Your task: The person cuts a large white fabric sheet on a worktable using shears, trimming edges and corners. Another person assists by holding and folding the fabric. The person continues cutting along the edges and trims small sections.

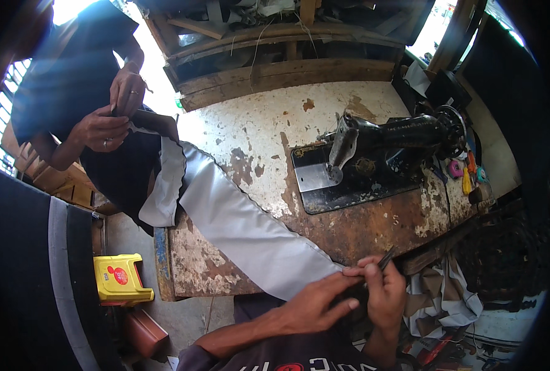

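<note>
A long strip of pale silvery fabric (238, 229) with a dark edge lies diagonally over the worn wooden table (262, 117). My left hand (317, 304) is at its near end at the lower right, fingers bent over the fabric and pressed against it. My right hand (383, 290) is closed round a small dark pointed tool (388, 255), with fingertips meeting my left hand's at the fabric's corner. At the upper left, another person's hands (105, 128) hold the far end, where dark material and a folded pale flap (160, 185) hang over the table edge.
A black sewing machine (386, 142) stands right of the fabric, beside small coloured tools (466, 173). Crumpled cloth (442, 297) lies below the right edge. A yellow plastic stool (117, 278) and a brown box (144, 332) are at lower left. Wooden shelving (287, 68) backs the table.
</note>
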A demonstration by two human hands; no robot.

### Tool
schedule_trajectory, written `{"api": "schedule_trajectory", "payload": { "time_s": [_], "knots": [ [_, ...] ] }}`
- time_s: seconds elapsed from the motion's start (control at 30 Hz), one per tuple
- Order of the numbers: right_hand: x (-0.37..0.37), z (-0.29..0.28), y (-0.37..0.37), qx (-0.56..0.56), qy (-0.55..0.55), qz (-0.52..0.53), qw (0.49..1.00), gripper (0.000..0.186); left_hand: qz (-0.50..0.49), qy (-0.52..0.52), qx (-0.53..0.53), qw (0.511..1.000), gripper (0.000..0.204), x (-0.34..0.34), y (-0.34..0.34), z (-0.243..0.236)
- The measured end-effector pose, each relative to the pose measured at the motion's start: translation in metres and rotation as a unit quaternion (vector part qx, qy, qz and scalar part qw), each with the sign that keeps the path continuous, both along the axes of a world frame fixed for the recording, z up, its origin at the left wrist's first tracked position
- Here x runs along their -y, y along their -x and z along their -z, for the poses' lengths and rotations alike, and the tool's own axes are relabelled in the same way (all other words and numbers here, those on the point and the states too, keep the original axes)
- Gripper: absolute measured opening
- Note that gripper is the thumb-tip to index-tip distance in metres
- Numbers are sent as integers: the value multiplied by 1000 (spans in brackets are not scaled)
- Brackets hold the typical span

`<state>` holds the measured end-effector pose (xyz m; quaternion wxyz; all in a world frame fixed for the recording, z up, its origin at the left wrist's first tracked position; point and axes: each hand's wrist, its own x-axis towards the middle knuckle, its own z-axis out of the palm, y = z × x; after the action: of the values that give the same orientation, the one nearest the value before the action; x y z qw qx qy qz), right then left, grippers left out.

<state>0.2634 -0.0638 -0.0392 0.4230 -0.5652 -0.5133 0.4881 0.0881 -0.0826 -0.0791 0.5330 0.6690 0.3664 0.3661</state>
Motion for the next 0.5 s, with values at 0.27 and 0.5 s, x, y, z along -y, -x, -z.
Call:
{"api": "schedule_trajectory", "payload": {
  "time_s": [0.27,0.5],
  "knots": [
    [-98,14,-9,428,-58,-153,889,26,-320,-164,-260,896,26,-33,45,48],
    [-132,49,23,486,-269,-157,817,32,-253,-200,-245,914,17,-51,61,68]
  ]
}}
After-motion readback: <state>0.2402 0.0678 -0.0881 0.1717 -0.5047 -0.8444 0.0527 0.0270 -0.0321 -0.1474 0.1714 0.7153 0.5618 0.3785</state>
